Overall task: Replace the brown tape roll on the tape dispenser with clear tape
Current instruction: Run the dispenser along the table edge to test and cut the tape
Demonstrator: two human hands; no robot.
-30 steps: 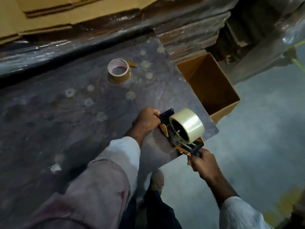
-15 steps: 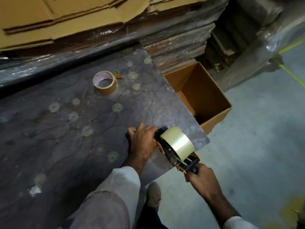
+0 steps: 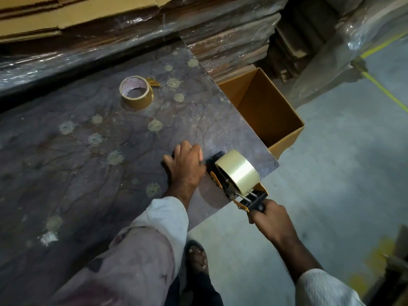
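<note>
A clear tape roll (image 3: 238,172) sits on the hub of the orange and black tape dispenser (image 3: 244,196), which lies near the table's right corner. My right hand (image 3: 270,219) grips the dispenser's black handle from below the table edge. My left hand (image 3: 185,167) presses on the dispenser's front end, its fingers curled over the black plate; what lies under the fingers is hidden. The brown tape roll (image 3: 136,92) lies flat on the table, far behind and to the left, apart from both hands.
The dark plastic-covered table (image 3: 88,151) ends at a corner right of the dispenser. An open cardboard box (image 3: 262,107) stands on the floor beside that edge. Wrapped stacks of flat cardboard (image 3: 229,47) rise behind. My foot (image 3: 197,255) stands on the grey floor.
My left hand has slid forward over the dispenser's front end and spread its fingers. The dispenser has tilted, so the clear roll's outer band now faces me. My view has shifted.
</note>
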